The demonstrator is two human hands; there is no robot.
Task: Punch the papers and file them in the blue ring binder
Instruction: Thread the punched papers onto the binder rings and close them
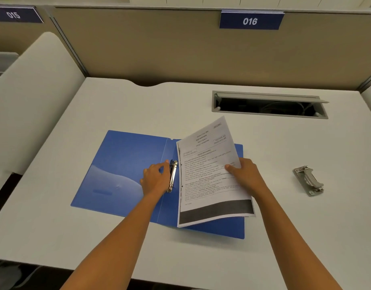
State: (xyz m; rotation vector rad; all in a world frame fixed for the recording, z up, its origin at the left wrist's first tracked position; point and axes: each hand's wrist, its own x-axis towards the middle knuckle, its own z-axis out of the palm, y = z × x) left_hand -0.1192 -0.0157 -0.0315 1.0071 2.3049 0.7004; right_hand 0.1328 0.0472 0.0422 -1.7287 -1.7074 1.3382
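Gripping at the ring mechanism point(172, 176) with the left hand point(156, 178), fingers curled against the metal rings at the spine of the blue ring binder point(122, 164). Binder lying open and flat on the white desk point(55, 227), left cover bare with a pale sheen across its lower half, right cover mostly hidden under paper. Just right of the rings, papers point(209, 174) held as a thin stack, printed side up, tilted with the top corner leaning away to the right, a dark band along the bottom edge. Two small punched holes showing along the left margin, close beside the rings but not threaded on them. Pinching the right edge of the stack, right hand point(243, 174), thumb on top of the sheet and fingers underneath. Well apart to the right, grey metal hole punch point(309, 181) resting on the desk, untouched. Farther back, open cable hatch point(268, 104) set into the desk. On the partition, blue signs numbered 015 point(15, 15) and 016 point(250, 20).
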